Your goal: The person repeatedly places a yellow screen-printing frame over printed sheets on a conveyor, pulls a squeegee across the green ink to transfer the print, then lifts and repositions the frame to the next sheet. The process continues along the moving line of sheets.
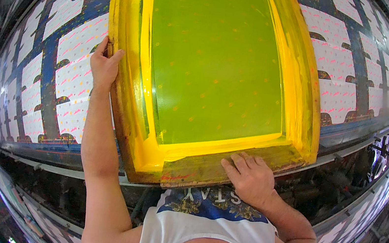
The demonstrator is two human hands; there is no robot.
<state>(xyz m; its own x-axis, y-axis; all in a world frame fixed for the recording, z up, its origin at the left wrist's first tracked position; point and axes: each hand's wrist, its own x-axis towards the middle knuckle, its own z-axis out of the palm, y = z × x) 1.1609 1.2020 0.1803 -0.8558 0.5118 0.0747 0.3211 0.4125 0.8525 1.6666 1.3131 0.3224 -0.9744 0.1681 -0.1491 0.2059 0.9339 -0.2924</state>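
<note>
A large screen-printing frame (118,118) with yellow-stained wooden sides stretches in front of me over the long table. Its green mesh (212,64) carries small scattered orange marks, and bright yellow ink lies thick along the inner borders. At the frame's left side, my left hand (106,65) grips the outer edge, thumb on the near face and some fingers hidden behind the wood. My right hand (250,178) holds the near rail right of its middle, fingers lying over the top. The near rail sits close to my chest.
White printed fabric pieces (81,76) with pink and orange marks lie in rows on the dark blue table (49,64), left and right of the frame. A metal rail (344,153) runs along the table's near edge. Another table with similar pieces (360,214) stands at the lower right.
</note>
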